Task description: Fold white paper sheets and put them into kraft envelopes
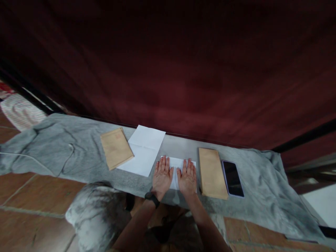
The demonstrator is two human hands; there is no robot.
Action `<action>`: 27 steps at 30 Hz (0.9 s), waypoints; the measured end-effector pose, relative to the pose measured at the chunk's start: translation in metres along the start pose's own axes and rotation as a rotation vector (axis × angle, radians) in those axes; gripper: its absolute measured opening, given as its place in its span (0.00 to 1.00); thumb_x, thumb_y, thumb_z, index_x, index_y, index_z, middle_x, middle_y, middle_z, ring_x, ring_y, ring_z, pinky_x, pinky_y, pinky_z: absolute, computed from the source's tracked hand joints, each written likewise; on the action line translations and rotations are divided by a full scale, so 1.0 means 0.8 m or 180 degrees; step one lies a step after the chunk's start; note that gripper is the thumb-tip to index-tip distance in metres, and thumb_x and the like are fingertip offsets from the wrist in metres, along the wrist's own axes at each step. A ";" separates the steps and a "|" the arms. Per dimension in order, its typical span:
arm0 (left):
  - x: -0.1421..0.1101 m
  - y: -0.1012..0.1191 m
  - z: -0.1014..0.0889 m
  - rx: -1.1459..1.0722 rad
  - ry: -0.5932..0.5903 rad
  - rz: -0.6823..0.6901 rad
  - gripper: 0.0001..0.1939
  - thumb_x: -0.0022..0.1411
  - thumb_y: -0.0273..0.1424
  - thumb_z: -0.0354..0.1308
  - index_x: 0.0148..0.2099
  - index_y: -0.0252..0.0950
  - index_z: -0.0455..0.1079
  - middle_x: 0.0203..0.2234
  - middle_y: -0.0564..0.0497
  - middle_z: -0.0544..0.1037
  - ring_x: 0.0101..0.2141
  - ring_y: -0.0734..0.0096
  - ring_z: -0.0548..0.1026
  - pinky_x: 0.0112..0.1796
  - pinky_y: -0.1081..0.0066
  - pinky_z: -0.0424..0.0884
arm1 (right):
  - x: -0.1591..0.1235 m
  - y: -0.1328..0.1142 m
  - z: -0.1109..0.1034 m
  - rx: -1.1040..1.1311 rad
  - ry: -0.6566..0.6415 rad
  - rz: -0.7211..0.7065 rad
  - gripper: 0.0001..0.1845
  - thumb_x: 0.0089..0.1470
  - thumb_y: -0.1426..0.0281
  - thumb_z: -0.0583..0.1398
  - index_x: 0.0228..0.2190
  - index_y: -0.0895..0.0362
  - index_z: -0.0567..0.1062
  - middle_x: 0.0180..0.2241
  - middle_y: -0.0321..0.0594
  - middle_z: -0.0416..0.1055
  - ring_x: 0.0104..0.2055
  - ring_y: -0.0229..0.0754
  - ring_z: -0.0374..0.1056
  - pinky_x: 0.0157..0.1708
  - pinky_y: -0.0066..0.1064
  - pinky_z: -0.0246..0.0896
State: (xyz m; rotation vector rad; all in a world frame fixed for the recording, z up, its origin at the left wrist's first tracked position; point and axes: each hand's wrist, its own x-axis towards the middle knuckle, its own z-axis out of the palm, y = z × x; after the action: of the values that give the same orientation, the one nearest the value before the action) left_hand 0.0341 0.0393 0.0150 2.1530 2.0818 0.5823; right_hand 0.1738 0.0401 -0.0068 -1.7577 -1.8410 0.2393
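My left hand (162,176) and my right hand (187,176) lie side by side, palms down, on a small folded white paper (176,162) spread on a grey cloth (78,154). Fingers of both hands are stretched out flat and point away from me. A dark band sits on my left wrist. Just right of my right hand lies a long brown envelope (212,172), not touched. A larger creased white sheet (144,149) lies to the left of my left hand.
A second brown envelope (116,147) rests left of the large sheet, overlapping its edge. A dark phone (232,178) lies right of the long envelope. A white cable (39,159) crosses the cloth at the left. A dark red curtain hangs behind. Tiled floor lies nearer me.
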 end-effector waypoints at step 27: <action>-0.046 0.002 -0.017 0.0079 -0.0395 0.1177 0.26 0.74 0.39 0.42 0.70 0.39 0.53 0.69 0.46 0.53 0.69 0.62 0.49 0.66 0.56 0.44 | -0.071 0.007 -0.042 -0.0818 -0.0109 -0.1297 0.28 0.68 0.67 0.43 0.66 0.62 0.55 0.68 0.58 0.48 0.68 0.58 0.50 0.61 0.59 0.52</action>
State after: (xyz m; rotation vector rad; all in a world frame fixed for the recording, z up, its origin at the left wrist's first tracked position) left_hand 0.0315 0.0005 0.0207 2.5359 1.6480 0.4387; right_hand 0.1943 -0.0223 0.0016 -1.4940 -2.2853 -0.1331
